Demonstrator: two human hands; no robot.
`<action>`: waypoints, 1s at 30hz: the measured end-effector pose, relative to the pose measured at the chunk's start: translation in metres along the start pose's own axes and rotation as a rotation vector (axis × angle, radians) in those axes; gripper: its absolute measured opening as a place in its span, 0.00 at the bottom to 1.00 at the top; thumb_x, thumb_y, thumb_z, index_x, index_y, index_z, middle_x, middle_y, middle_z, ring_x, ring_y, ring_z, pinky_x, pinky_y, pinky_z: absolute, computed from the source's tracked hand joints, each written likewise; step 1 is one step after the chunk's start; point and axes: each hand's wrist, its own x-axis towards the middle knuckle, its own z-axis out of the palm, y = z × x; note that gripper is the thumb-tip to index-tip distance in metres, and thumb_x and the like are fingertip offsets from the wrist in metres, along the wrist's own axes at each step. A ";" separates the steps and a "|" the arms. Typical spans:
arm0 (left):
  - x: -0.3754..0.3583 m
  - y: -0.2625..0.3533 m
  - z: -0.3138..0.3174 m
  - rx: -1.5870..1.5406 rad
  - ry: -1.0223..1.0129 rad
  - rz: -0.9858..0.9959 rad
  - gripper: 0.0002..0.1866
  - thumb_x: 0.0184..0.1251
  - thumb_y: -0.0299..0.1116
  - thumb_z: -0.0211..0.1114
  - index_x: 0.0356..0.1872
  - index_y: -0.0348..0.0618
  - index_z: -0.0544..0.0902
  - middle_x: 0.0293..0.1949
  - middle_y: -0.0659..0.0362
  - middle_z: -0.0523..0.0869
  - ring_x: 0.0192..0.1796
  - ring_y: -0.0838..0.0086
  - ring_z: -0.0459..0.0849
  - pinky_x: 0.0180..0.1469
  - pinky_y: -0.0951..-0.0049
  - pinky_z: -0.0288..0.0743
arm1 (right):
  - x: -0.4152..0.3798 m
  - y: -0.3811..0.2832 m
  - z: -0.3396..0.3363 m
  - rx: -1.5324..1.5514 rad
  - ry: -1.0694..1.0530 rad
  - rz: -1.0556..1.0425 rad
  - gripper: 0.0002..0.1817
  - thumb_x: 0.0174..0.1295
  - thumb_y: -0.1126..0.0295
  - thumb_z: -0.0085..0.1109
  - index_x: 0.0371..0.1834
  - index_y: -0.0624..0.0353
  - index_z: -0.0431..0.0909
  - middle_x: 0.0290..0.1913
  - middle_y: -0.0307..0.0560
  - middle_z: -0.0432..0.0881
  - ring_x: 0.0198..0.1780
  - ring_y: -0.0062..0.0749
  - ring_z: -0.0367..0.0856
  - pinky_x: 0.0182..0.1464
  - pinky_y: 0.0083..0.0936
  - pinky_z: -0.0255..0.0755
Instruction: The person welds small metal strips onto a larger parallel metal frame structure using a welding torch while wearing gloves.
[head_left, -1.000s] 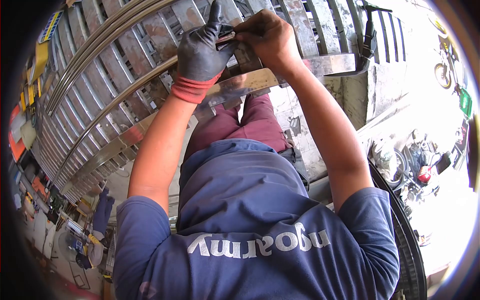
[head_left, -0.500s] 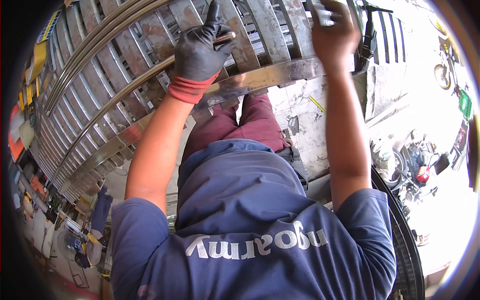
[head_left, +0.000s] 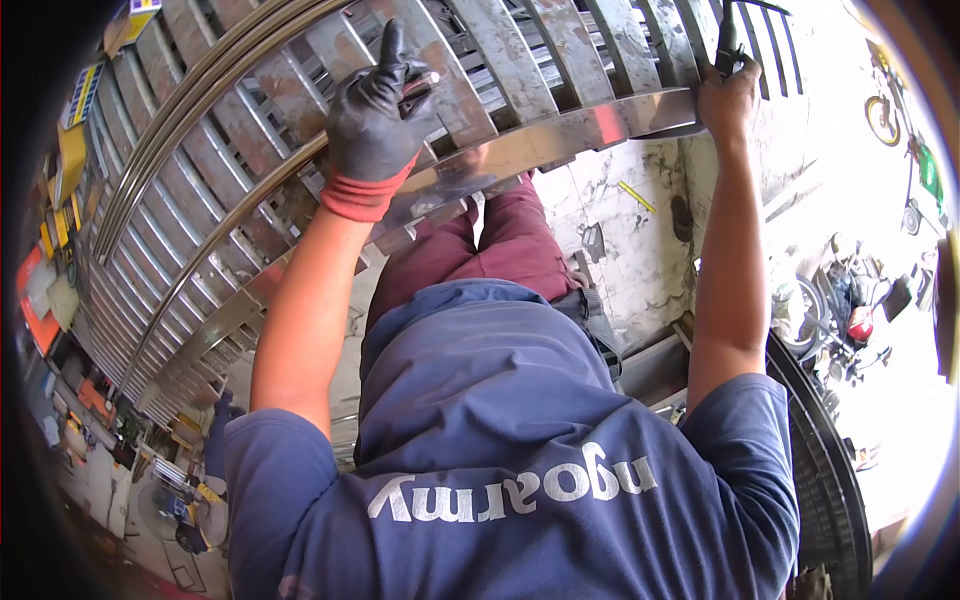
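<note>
My left hand [head_left: 378, 122] wears a black glove with a red cuff. Its fingers are wrapped round the end of a long thin metal tube [head_left: 285, 165], and its index finger points outward. The tube runs down to the left across the slatted metal bench [head_left: 510, 70]. My right hand [head_left: 728, 100], bare, is at the bench's right end. Its fingers close on a black-handled tool [head_left: 728, 45], whose kind I cannot tell.
A bundle of curved-looking metal tubes [head_left: 185, 110] lies on the bench's left side. A shiny metal strip [head_left: 560, 130] edges the bench. A yellow strip [head_left: 636, 196] is on the tiled floor. Motorcycles [head_left: 850, 310] stand at right, and tools and clutter [head_left: 170, 490] at lower left.
My right hand has moved right from above the bench to the black tool and closed on it. My left hand, still on the tube, has shifted slightly left with the view.
</note>
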 end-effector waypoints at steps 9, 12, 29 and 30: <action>-0.006 -0.003 0.002 -0.045 -0.080 -0.066 0.56 0.62 0.25 0.87 0.91 0.50 0.66 0.47 0.60 0.97 0.43 0.68 0.96 0.48 0.65 0.91 | -0.075 -0.043 -0.057 0.291 0.295 -0.124 0.42 0.81 0.62 0.68 0.92 0.52 0.57 0.65 0.66 0.87 0.65 0.57 0.89 0.69 0.49 0.80; -0.005 -0.001 0.002 -0.022 -0.067 -0.067 0.54 0.62 0.27 0.87 0.90 0.48 0.69 0.47 0.61 0.97 0.43 0.67 0.95 0.49 0.64 0.90 | -0.092 -0.062 -0.105 0.326 -0.001 -0.115 0.49 0.76 0.57 0.77 0.93 0.45 0.56 0.68 0.63 0.88 0.64 0.53 0.91 0.67 0.45 0.82; -0.010 -0.009 0.006 0.011 -0.030 -0.029 0.51 0.64 0.31 0.88 0.88 0.47 0.72 0.46 0.62 0.97 0.44 0.68 0.95 0.49 0.65 0.90 | -0.127 -0.137 -0.122 0.423 -0.549 -0.552 0.32 0.74 0.74 0.72 0.81 0.60 0.78 0.42 0.60 0.95 0.36 0.45 0.94 0.43 0.37 0.84; -0.011 -0.009 0.005 0.008 -0.032 -0.016 0.51 0.64 0.29 0.87 0.89 0.49 0.71 0.48 0.62 0.97 0.44 0.69 0.95 0.48 0.67 0.90 | -0.127 -0.139 -0.123 0.409 -0.572 -0.546 0.32 0.74 0.74 0.72 0.81 0.59 0.77 0.43 0.60 0.95 0.36 0.45 0.94 0.43 0.37 0.84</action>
